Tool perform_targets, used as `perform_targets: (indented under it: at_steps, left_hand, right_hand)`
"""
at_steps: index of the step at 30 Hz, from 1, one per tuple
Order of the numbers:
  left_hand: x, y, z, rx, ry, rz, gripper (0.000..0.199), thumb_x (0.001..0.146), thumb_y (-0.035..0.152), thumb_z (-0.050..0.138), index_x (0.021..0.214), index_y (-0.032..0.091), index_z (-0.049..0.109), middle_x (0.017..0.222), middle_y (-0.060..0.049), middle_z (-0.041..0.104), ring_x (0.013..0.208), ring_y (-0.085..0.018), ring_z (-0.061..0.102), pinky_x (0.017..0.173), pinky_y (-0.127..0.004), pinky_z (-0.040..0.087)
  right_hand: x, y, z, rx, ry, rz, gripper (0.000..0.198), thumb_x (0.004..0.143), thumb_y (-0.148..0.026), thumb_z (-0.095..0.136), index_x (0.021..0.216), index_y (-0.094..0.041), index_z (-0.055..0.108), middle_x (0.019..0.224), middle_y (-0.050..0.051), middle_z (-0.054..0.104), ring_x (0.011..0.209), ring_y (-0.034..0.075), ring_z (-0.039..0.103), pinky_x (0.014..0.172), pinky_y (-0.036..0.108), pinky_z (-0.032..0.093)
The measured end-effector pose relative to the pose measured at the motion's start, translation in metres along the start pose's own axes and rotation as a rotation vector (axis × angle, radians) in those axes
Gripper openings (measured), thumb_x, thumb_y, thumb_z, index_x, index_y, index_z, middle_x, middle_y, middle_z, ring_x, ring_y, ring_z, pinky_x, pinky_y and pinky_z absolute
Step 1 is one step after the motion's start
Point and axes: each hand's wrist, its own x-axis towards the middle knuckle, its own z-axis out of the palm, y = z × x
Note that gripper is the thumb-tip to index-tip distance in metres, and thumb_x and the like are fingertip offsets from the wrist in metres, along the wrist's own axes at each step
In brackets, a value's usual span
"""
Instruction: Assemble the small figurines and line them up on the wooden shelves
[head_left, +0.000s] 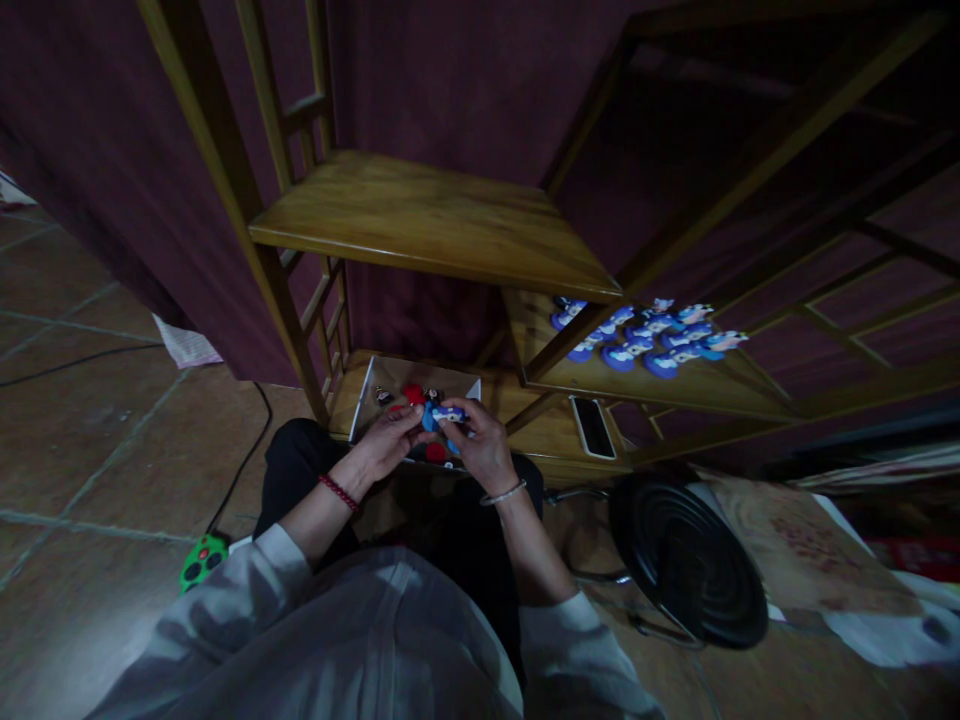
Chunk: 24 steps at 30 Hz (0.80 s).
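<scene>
Between my two hands is a small blue-and-white figurine point(448, 414) with a round blue base. My left hand point(390, 440) pinches it at the base end, and a red bead bracelet circles that wrist. Fingers of my right hand point(486, 447) close round its other end; a pale bangle sits on this wrist. Just beneath both hands lies an open shallow box point(364, 400) on the low shelf. Inside the box are several small figures, among them a red piece point(413, 394) and a dark figure point(383, 396). My hands and the figurine hide part of the contents.
Several blue-and-white figurines point(630, 345) stand in rows on a shelf to the right. A phone point(593, 427) lies on the low shelf. A wooden shelf board point(435, 215) juts out above. A black round stool point(688, 560) and a green toy-like object point(203, 563) are on the floor.
</scene>
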Motion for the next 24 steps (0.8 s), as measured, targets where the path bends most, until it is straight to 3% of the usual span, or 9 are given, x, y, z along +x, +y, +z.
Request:
perform_targets:
  at_steps: [9,24]
  left_hand:
    - [-0.006,0.004,0.009,-0.002,-0.027,0.009,0.018,0.066,0.023,0.071,0.08,0.012,0.067,0.084,-0.004,0.066,0.08,-0.014,0.06,0.072,-0.026,0.052]
    - [-0.014,0.009,0.015,0.082,-0.116,0.06,0.022,0.069,0.027,0.069,0.086,0.013,0.067,0.087,-0.004,0.065,0.08,-0.013,0.059,0.075,-0.027,0.05]
  right_hand:
    - [0.002,-0.015,-0.012,-0.01,-0.046,-0.026,0.019,0.077,-0.029,0.055,0.092,-0.02,0.062,0.087,0.003,0.063,0.076,0.014,0.06,0.062,0.022,0.049]
    - [0.0,-0.032,-0.022,-0.14,-0.058,-0.111,0.018,0.077,-0.022,0.056,0.094,-0.022,0.062,0.091,0.003,0.063,0.08,0.015,0.06,0.069,0.025,0.049]
